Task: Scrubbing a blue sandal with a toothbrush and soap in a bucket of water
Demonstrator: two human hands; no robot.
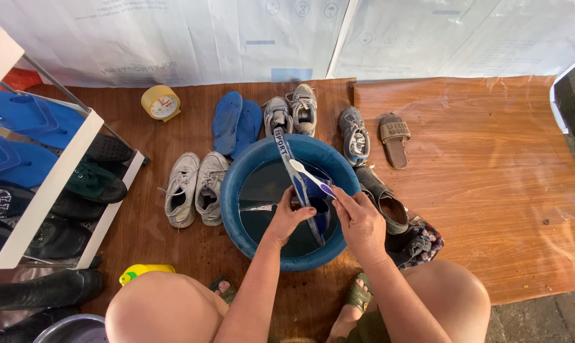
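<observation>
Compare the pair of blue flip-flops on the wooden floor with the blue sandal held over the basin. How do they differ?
The pair of blue flip-flops lies flat on the wooden floor; the blue sandal stands on edge over the round blue basin. The flip-flops lie untouched; the left hand grips the sandal while the right hand holds a white toothbrush against it. Both are blue, open footwear.

One basin (236, 190), one toothbrush (311, 176), one clock (161, 102)
</observation>
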